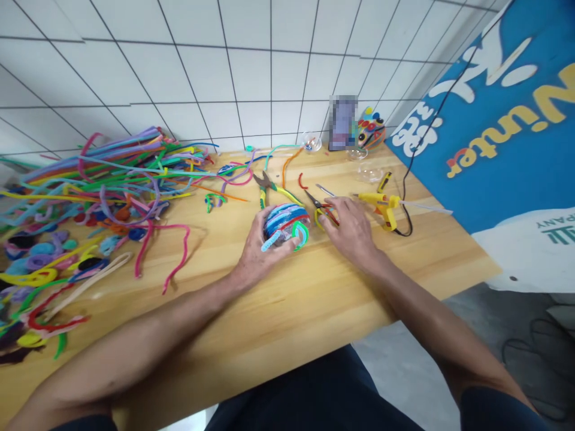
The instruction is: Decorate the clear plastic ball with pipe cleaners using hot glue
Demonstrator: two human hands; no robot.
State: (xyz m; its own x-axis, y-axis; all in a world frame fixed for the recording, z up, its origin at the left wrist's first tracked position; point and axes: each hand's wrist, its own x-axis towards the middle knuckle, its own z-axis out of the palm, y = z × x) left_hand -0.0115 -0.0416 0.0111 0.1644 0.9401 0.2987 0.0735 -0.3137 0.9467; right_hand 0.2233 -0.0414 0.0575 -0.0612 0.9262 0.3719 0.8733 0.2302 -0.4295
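Note:
My left hand (258, 251) is wrapped round a clear ball (287, 221) covered with rows of blue, purple and red pipe cleaner. On the ball's near side are a light blue strip and a green and light blue loop (300, 234). My right hand (353, 230) is closed over the yellow and red handles of a pair of scissors (317, 202), whose blades point away to the left on the table. Just behind the ball lie pliers (269, 185) with green and yellow handles, jaws pointing away.
A yellow glue gun (381, 206) with a black cord lies to the right, near a yellow cutter (384, 181). Pipe cleaners (117, 161) pile up on the left. Clear plastic cups (311, 142), a phone (343, 123) and a decorated ball (372, 129) stand by the tiled wall.

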